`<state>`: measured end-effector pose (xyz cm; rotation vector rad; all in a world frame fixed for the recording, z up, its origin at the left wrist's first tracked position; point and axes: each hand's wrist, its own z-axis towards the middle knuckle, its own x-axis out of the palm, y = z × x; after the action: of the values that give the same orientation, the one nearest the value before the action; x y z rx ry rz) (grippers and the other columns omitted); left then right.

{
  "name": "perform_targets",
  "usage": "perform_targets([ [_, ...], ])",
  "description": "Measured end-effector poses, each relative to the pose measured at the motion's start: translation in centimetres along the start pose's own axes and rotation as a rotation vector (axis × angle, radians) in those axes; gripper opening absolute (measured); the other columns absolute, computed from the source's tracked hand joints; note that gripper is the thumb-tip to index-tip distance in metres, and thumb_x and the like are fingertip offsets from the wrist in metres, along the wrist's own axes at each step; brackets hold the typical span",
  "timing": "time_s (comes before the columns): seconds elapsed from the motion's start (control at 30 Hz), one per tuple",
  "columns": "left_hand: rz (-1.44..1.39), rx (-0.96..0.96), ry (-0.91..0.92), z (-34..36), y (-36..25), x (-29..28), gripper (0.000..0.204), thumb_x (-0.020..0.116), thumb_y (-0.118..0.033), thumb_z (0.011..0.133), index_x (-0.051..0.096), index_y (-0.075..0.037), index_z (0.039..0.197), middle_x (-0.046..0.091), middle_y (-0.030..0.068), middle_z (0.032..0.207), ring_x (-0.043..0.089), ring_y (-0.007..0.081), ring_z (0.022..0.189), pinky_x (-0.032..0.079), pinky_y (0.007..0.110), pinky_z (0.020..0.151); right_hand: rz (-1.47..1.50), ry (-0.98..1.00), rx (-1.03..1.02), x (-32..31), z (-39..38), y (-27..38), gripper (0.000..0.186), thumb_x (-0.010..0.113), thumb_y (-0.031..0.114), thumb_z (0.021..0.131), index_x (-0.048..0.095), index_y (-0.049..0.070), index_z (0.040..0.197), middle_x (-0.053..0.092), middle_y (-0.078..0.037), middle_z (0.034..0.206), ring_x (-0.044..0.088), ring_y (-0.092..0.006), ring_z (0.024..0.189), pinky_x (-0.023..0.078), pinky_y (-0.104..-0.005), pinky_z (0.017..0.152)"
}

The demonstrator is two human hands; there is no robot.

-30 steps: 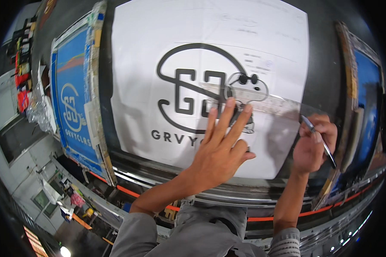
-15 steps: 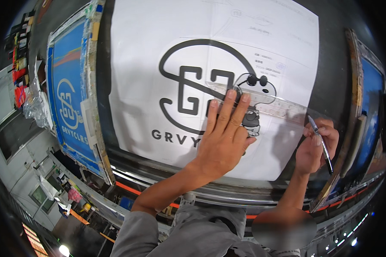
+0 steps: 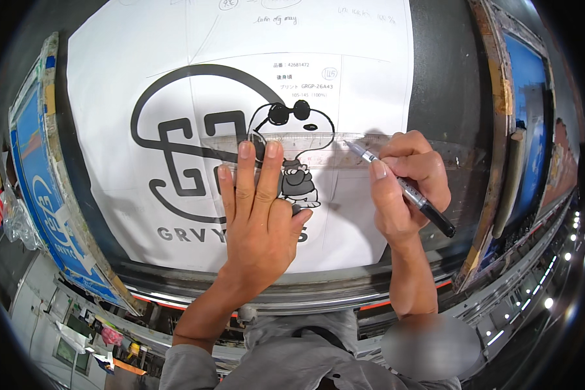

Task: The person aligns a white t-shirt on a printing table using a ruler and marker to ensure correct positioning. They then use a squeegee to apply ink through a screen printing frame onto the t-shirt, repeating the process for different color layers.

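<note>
A large white paper sheet bears a big black looped line emblem and a small cartoon dog in dark sunglasses. Across the dog lies a clear ruler, reaching past the sheet's right edge. My left hand is spread flat, its fingertips pressing on the ruler and its palm over the emblem's lettering. Between the thumb and fingers of my right hand is a pen with a black rear end. Its tip points at the ruler's upper edge, right of the dog; contact I cannot tell.
Framed blue printing screens stand on both sides, the left screen with a matching pale emblem and the right screen with a worn frame. Beneath the paper is a dark tabletop. A metal rail runs along its near edge.
My right hand has brought the pen leftward from beyond the sheet's edge to the ruler beside the dog. My left hand still presses the ruler. The whole view has shifted.
</note>
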<state>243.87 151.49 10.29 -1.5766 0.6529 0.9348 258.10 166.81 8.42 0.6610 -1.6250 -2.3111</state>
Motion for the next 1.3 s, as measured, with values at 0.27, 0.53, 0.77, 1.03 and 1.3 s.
perform_targets([
  [0.27,0.0,0.007,0.009,-0.18,0.14,-0.06,0.034,0.074,-0.022,0.083,0.051,-0.001,0.07,0.04,0.0338,0.151,0.028,0.0559,0.145,0.018,0.071,0.114,-0.072,0.041,-0.029,0.44,0.67,0.23,0.016,0.071,-0.006,0.072,0.056,0.0,0.075,0.061,-0.013,0.069,0.054,-0.0155,0.053,0.041,-0.0269,0.046],
  [0.53,-0.009,0.002,-0.003,-0.06,0.02,-0.1,0.037,0.068,-0.025,0.09,0.05,-0.001,0.069,0.042,0.0347,0.149,0.029,0.0565,0.144,0.017,0.071,0.114,-0.082,0.051,-0.025,0.42,0.74,0.39,0.017,0.071,-0.006,0.069,0.056,0.001,0.074,0.061,-0.013,0.069,0.055,-0.0165,0.053,0.042,-0.027,0.046],
  [0.77,-0.046,0.002,0.025,-0.22,0.19,-0.21,0.029,0.059,-0.016,0.096,0.051,0.003,0.076,0.036,0.0361,0.153,0.023,0.0581,0.145,0.012,0.069,0.116,-0.083,0.057,-0.04,0.51,0.72,0.1,0.018,0.071,-0.006,0.069,0.055,0.001,0.074,0.061,-0.013,0.069,0.055,-0.0164,0.053,0.042,-0.027,0.046],
  [1.03,-0.038,-0.013,-0.017,-0.22,0.23,0.15,0.039,0.066,-0.027,0.092,0.051,-0.001,0.068,0.043,0.034,0.149,0.028,0.0552,0.145,0.013,0.069,0.117,-0.114,0.14,-0.07,0.16,0.7,0.26,0.015,0.065,-0.006,0.078,0.051,0.0,0.082,0.062,-0.018,0.074,0.05,-0.0127,0.055,0.037,-0.0274,0.048],
  [1.3,-0.037,-0.018,-0.003,-0.21,0.14,0.07,0.038,0.066,-0.026,0.092,0.051,-0.001,0.068,0.044,0.0343,0.149,0.028,0.056,0.145,0.013,0.069,0.117,-0.073,0.127,-0.062,0.1,0.68,0.09,0.016,0.067,-0.005,0.076,0.053,0.0,0.081,0.061,-0.017,0.072,0.052,-0.0142,0.054,0.039,-0.0269,0.047],
])
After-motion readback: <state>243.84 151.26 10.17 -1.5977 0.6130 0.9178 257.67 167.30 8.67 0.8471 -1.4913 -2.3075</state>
